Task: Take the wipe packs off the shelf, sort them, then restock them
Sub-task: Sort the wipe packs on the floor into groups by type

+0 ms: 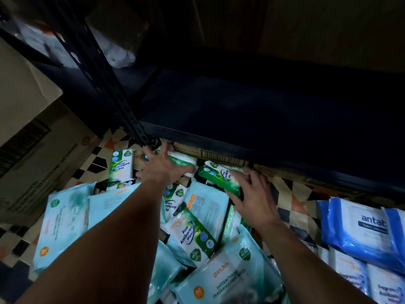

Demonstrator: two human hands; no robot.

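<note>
Wipe packs lie heaped on the tiled floor in front of a dark blue metal shelf [252, 106], whose board is bare. My left hand [161, 168] grips a green-and-white pine wipe pack [183, 160] near the shelf's lower front edge. My right hand [255, 199] holds a second green pine wipe pack [220, 177] by its end, tilted. Another green pack [121, 166] stands to the left by the shelf post. Pale teal antibacterial packs [63, 218] and more green packs [196, 232] fill the pile under my arms.
Blue-and-white wipe packs [359, 229] are stacked at the right. Cardboard boxes [37, 154] stand at the left beside the shelf post [105, 84]. A cardboard box edge [219, 155] shows under the shelf. Patterned floor tiles [291, 194] show between the piles.
</note>
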